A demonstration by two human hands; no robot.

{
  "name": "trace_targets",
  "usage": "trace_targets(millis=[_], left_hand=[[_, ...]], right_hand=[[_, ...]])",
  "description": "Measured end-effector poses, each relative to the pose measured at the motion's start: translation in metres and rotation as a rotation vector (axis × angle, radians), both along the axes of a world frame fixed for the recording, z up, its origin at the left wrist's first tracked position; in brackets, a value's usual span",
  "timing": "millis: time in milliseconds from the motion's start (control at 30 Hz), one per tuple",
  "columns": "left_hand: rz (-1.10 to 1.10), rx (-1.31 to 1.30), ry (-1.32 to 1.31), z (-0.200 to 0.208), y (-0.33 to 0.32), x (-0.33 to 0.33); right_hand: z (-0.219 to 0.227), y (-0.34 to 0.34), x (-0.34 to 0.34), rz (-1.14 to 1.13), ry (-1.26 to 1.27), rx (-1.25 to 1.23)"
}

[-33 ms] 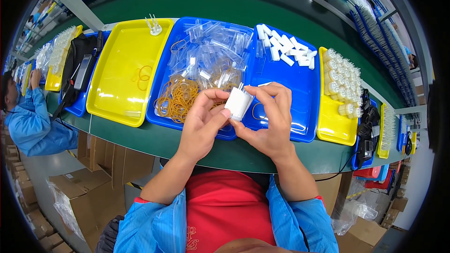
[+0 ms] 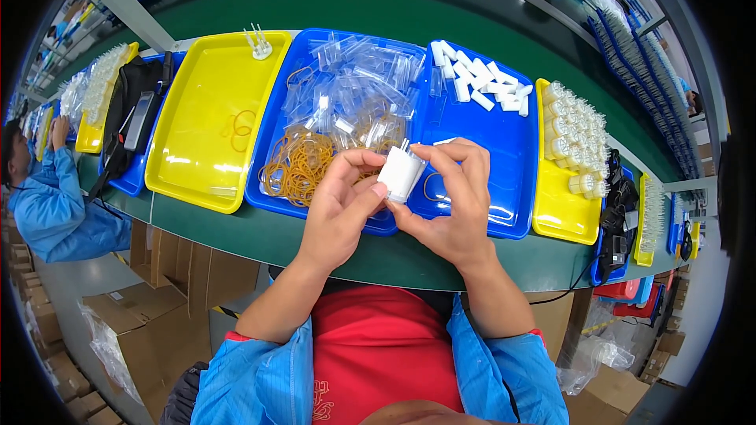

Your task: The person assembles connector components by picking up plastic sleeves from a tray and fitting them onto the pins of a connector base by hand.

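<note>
Between both hands, above the near edge of the blue trays, is a small white block-like piece [image 2: 400, 175] with thin prongs standing out of its far end. My left hand [image 2: 337, 208] pinches its left side with thumb and fingers. On the other side, my right hand [image 2: 455, 208] grips it, with the index finger near the prongs and the thumb at the lower end. The piece's exact kind cannot be made out. Just beyond my left hand are a heap of tan rubber bands [image 2: 299, 167] and clear plastic sleeves [image 2: 358, 79] in a blue tray [image 2: 272, 203].
Small white blocks [image 2: 476, 75] lie in the right blue tray [image 2: 504, 181]. A yellow tray [image 2: 205, 110] at left holds a pronged white piece [image 2: 258, 46] and rubber bands. Another yellow tray [image 2: 565, 216] holds bristly clear cylinders [image 2: 573, 130]. A co-worker [image 2: 59, 197] stands at far left.
</note>
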State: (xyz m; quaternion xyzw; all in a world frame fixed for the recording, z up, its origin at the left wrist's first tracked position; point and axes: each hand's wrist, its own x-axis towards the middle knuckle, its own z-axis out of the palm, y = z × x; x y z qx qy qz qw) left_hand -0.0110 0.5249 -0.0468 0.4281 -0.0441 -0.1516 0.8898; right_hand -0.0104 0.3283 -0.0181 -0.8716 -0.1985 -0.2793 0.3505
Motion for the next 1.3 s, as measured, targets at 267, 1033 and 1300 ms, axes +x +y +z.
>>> trace_targets(millis=[267, 1033, 1300], left_hand=[[-0.004, -0.012, -0.001, -0.004, 0.0, 0.0], [0.259, 0.254, -0.334, -0.008, 0.017, 0.002], [0.278, 0.283, -0.301, -0.006, 0.021, 0.004]], right_hand=[[0.0, 0.003, -0.003, -0.01, 0.001, 0.016], [-0.011, 0.014, 0.094, 0.05, 0.206, -0.209], [0.01, 0.003, 0.066, 0.11, 0.284, 0.139]])
